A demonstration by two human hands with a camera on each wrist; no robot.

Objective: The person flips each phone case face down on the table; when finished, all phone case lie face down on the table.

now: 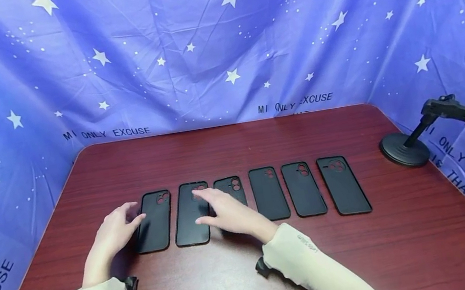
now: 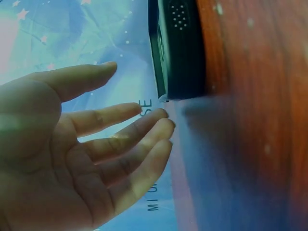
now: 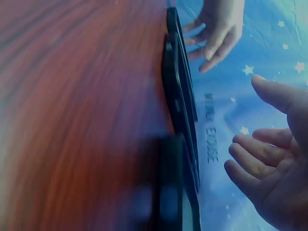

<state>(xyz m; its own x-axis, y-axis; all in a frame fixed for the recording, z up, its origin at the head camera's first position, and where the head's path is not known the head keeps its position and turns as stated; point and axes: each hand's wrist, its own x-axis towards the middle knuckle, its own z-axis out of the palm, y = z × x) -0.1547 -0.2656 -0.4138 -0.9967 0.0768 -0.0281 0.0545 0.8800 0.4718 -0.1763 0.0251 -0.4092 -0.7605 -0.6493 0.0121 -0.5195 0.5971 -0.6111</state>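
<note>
Several black phone cases lie in a row across the table, open side up, camera cutouts toward the back. My left hand [image 1: 114, 230] hovers at the left edge of the leftmost phone case [image 1: 156, 223], fingers relaxed and holding nothing. In the left wrist view, its fingers [image 2: 130, 166] are spread a little apart from a case's end [image 2: 183, 53]. My right hand [image 1: 230, 210] is above the second phone case [image 1: 188, 225] and partly hides the third phone case [image 1: 235, 191]. Its fingers [image 3: 257, 159] are extended in the right wrist view, with nothing in them.
Three more phone cases [image 1: 269, 195], [image 1: 305, 192], [image 1: 345, 187] continue the row to the right. A black phone stand [image 1: 406, 150] with a round base is at the table's right edge. Behind the dark red wooden table [image 1: 224, 151] hangs a blue star-patterned curtain [image 1: 175, 30].
</note>
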